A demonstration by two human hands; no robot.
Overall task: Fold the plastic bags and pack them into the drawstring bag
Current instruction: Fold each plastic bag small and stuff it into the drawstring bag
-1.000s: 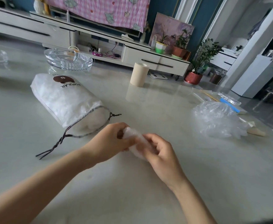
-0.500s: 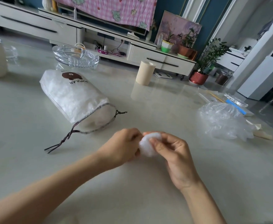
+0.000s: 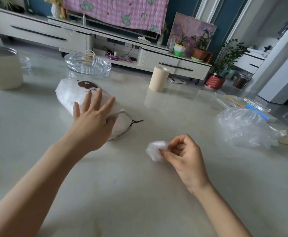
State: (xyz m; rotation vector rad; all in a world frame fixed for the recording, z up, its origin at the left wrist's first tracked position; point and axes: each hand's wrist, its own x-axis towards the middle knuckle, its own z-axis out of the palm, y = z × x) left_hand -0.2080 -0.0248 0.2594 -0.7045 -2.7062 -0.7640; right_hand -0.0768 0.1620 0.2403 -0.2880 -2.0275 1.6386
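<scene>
**A:** How far along were you at this moment?

**B:** One folded bag (image 3: 155,150) was ready. Your right hand (image 3: 186,156) pinched it with curled fingers, near the pouch (image 3: 68,93), to the right of its mouth. It was not inside yet.

**A:** And your left hand (image 3: 92,124)?

**B:** It was spread wide over the pouch and held nothing. The pouch looked partly filled, I think. The loose bags (image 3: 245,129), far right of the pouch, were not folded yet, so much work remained.

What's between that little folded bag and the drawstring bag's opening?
Just bare table separates the folded bag from the drawstring bag, shown in the head view.
</scene>
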